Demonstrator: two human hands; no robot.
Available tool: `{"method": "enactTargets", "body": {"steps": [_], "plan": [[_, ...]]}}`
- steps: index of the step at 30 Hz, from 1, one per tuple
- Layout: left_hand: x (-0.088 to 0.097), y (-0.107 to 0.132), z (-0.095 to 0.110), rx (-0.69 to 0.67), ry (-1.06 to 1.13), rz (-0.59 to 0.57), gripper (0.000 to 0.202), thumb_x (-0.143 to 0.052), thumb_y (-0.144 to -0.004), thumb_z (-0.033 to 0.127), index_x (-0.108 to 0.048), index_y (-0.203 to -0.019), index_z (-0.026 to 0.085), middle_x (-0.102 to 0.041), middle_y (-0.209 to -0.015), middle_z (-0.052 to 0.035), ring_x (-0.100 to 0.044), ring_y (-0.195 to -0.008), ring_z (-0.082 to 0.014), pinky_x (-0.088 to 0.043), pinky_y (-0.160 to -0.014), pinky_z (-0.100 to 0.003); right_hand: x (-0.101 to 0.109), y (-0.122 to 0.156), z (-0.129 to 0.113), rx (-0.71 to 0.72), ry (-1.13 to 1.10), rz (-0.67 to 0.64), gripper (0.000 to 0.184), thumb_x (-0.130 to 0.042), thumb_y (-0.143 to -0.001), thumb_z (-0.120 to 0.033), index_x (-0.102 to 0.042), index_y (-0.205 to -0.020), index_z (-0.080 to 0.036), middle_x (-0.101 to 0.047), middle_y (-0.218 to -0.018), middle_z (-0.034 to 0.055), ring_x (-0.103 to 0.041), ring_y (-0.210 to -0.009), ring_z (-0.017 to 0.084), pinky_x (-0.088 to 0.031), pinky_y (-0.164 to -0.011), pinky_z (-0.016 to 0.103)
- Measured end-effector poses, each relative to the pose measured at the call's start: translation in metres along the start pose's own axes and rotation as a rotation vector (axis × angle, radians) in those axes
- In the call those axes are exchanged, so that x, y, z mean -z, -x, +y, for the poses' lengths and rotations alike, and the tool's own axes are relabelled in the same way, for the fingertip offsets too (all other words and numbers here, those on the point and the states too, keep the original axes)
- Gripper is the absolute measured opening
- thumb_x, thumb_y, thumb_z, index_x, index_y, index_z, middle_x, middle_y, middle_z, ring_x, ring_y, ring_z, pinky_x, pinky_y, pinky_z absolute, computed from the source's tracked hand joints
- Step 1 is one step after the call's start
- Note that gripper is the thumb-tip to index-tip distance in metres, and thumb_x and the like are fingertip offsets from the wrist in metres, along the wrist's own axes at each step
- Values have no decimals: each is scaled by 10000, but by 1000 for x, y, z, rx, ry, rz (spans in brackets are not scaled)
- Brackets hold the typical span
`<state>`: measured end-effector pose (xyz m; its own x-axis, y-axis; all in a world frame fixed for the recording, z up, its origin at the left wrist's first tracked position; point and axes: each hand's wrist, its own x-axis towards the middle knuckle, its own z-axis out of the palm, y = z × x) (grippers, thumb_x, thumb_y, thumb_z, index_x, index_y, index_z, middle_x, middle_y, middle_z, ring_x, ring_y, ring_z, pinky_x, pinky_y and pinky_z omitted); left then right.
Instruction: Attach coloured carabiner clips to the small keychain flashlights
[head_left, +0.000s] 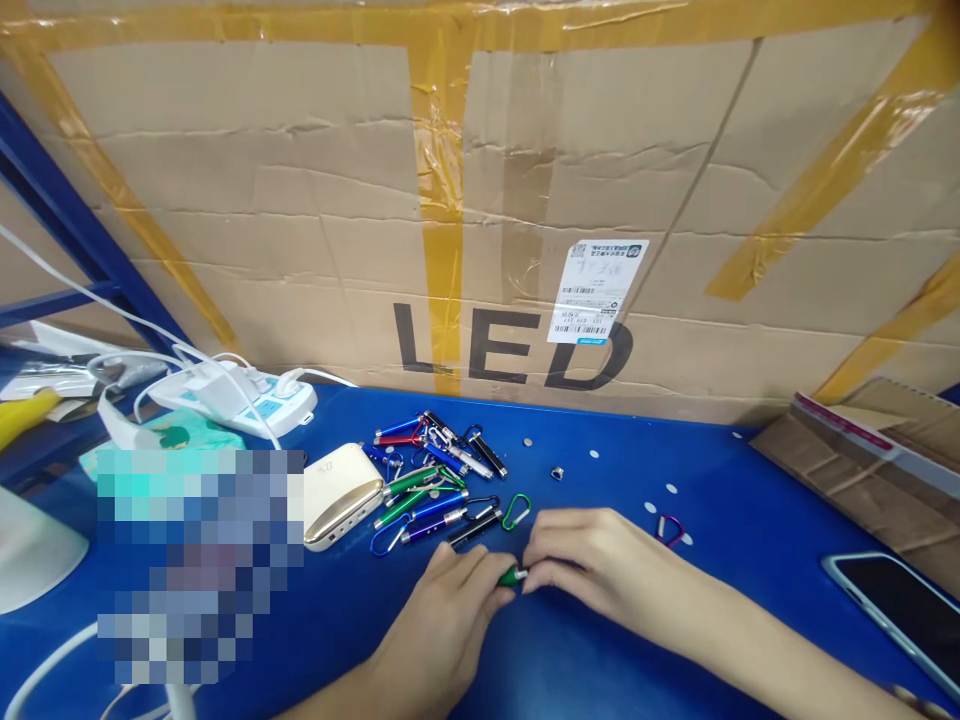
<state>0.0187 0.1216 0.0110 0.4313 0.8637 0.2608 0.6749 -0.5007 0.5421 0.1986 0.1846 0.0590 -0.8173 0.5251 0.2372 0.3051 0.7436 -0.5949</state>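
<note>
Green tube, pinched by left hand, meets curled right hand.

Shiny metallic penlights, matt cardbd box w/ glossy tape, smooth tbl

Smooth blue tabletop passable right of multicoloured metal penlight heap; tall brown cardboard box blocks far side.

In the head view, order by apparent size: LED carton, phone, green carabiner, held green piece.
1. LED carton
2. Phone, partly out of frame
3. Green carabiner
Unsure: green piece, as the left hand covers part of it.
</note>
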Motion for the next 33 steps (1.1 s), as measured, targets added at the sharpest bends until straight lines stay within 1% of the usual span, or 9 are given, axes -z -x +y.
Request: {"method": "enactTargets", "body": {"steps": [5,10,14,17,20,23,27,30,33], "plan": [[6,-4,1,-104,-26,-116,233,-286,-896,152,-514,-843,149,-536,-686,-22,-427,-565,-110,-280,-619,-231,2,5,-5,20,203,-237,259,-402,-910,-207,-575,-732,-137,-540,-678,9,-540,-636,97,-396,-589,202],[5,3,0,-196,-80,-94,234,-290,-895,143,-505,-802,140,-509,-646,-16,-412,-554,-100,-257,-609,-234,-2,9,-12,10,218,-242,218,-457,-873,-177,-541,-675,-142,-521,-629,-10,-506,-573,93,-355,-550,212],[2,7,-2,-249,-160,61,165,-347,-877,102,-506,-903,139,-540,-652,4,-443,-558,-90,-248,-612,-239,-8,9,-14,-68,58,-209,221,-430,-879,-161,-568,-709,-139,-540,-651,-8,-493,-578,64,-348,-552,170],[-1,6,-3,-288,-166,235,179,-368,-875,86,-503,-979,141,-561,-665,17,-462,-566,-82,-242,-625,-242,-14,10,-14,-209,-95,-190,262,-403,-890,-171,-572,-696,-123,-544,-618,-11,-475,-540,39,-344,-537,135],[-3,3,-3,-307,-156,309,186,-358,-887,97,-520,-966,143,-555,-647,25,-452,-553,-77,-237,-622,-247,-18,10,-13,-332,-189,-201,277,-416,-886,-205,-574,-677,-115,-526,-554,-21,-441,-474,22,-318,-488,117],[-3,0,-4,-225,-86,264,178,-373,-887,109,-527,-954,167,-552,-657,34,-459,-566,-71,-237,-611,-248,-17,6,-9,-368,-193,-178,300,-425,-894,-260,-594,-692,-117,-530,-548,-19,-445,-473,22,-313,-486,119],[-1,-3,-8,67,23,157,156,-395,-892,203,-532,-967,210,-585,-745,26,-457,-610,-93,-267,-613,-246,-8,-1,5,-365,-38,-159,360,-500,-846,-446,-628,-693,-147,-536,-568,-19,-463,-500,46,-300,-478,150],[2,-4,-9,302,87,181,218,-367,-896,323,-514,-1017,218,-579,-779,-5,-444,-687,-140,-312,-642,-250,0,-1,22,-315,200,-39,309,-574,-774,-497,-658,-906,-230,-589,-810,-12,-546,-656,80,-351,-541,165],[5,-3,-7,386,187,151,261,-321,-899,379,-497,-995,212,-547,-781,-21,-428,-726,-157,-321,-658,-258,0,3,39,-185,387,7,257,-525,-846,-380,-607,-1063,-267,-534,-1062,7,-569,-805,100,-397,-600,176]]}}
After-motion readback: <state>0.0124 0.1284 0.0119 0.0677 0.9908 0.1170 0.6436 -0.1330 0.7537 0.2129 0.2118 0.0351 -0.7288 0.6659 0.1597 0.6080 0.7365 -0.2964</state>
